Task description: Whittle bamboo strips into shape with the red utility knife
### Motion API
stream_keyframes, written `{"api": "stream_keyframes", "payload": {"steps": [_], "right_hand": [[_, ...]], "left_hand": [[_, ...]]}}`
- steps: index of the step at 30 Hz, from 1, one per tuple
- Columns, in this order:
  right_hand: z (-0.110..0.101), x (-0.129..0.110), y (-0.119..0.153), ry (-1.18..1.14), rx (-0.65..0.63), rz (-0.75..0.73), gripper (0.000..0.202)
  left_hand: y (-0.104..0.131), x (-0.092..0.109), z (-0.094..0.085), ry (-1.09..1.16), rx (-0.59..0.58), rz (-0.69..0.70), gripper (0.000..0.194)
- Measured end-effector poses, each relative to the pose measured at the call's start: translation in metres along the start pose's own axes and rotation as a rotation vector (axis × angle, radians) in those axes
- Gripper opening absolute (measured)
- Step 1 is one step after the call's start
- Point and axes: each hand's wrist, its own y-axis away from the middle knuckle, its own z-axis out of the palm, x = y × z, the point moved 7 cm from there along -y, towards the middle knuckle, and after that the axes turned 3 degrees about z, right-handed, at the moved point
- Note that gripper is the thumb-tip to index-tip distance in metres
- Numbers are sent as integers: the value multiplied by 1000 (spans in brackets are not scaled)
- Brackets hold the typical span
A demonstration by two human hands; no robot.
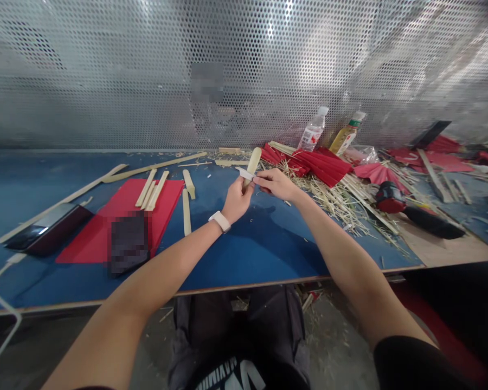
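Note:
My left hand (236, 201) is closed around the lower part of a pale bamboo strip (254, 157), whose broad rounded end points up and away from me. Between the fingertips of my right hand (274, 183) is a small whitish flat strip (244, 173). It lies across the bamboo strip, just above my left fingers; whether it is folded sandpaper or a blade cannot be made out. Both hands are close together over the blue tabletop (244, 246). Left of them lie two more shaped bamboo pieces (186, 211), one short and one longer.
Bamboo sticks (156, 190) and a dark pixelated item (129, 241) rest on a red sheet (101, 227), beside a phone-like device (49, 227). Rightward are shavings (329, 200), red cloth (323, 165), two bottles (312, 130) and a black-and-red power tool (390, 197). A perforated metal wall (146, 81) stands behind.

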Motion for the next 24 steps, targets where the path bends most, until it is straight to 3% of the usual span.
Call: {"api": "stream_keyframes", "payload": {"steps": [24], "right_hand": [[2,-2,0,-14,37,-11,55]], "left_hand": [[0,1,0,-5,3,-20,7]]}}
